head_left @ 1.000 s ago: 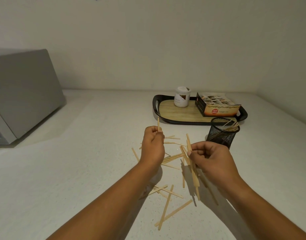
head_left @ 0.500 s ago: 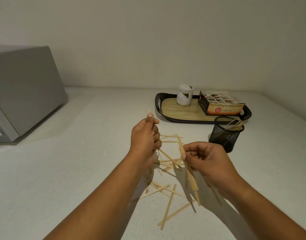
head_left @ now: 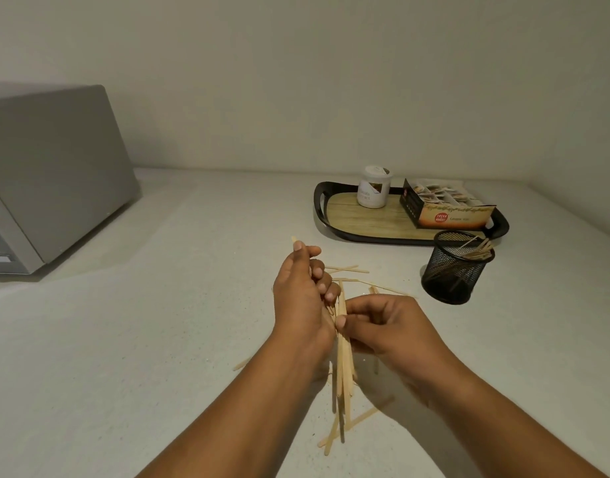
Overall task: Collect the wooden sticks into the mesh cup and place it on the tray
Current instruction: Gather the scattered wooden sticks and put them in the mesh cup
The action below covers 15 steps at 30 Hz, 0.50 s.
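My left hand (head_left: 301, 294) pinches one thin wooden stick whose tip shows above the thumb. Close beside it, my right hand (head_left: 382, 326) grips a bundle of wooden sticks (head_left: 343, 370) that hangs downward over the counter. More loose sticks (head_left: 348, 270) lie scattered on the counter beyond and below the hands. The black mesh cup (head_left: 455, 270) stands to the right, with several sticks leaning inside it. Behind it sits the black tray (head_left: 322, 208) with a wood-pattern floor.
A white jar (head_left: 374, 188) and an open printed box (head_left: 448, 208) stand on the tray. A grey appliance (head_left: 45, 174) occupies the left of the white counter (head_left: 158, 322). Walls close off the back and right.
My two hands have come together: the right hand brought its bundle leftward until it nearly touches the left hand, which still holds its single stick.
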Tool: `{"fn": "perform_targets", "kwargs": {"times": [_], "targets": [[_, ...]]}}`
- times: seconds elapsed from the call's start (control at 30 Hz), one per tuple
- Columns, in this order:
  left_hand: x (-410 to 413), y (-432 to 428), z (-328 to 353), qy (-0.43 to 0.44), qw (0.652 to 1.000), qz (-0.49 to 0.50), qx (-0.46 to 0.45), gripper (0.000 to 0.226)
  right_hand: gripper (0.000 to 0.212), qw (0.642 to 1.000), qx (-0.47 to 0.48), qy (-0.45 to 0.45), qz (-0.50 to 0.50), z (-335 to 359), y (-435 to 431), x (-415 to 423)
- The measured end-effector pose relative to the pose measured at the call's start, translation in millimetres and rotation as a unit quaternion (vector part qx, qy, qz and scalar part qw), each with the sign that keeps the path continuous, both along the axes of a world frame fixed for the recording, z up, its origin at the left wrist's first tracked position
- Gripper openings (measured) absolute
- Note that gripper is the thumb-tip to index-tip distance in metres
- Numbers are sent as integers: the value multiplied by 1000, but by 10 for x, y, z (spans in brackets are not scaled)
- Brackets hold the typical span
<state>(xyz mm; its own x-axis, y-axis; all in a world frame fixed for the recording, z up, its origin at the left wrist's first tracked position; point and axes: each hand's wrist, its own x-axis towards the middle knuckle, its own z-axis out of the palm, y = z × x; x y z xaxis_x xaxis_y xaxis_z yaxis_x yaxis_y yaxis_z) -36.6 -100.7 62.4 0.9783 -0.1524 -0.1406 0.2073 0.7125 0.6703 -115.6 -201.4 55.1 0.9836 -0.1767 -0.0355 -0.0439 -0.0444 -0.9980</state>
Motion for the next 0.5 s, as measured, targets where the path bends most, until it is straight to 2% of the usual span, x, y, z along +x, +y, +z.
{"fn": "perform_targets", "kwargs": {"times": [0.23,0.4,0.5], "targets": [[-54,2,-12,33,999,25,-34,28,14,996,-80,-6,-33,-20,58,34],[-72,-21,-25,12,1000,22,15,18,17,995,-98,-25,-26,1,81,24],[-104,-58,-74,-1,997,-22,74,18,19,988,-147,-43,-33,33,92,26]]}}
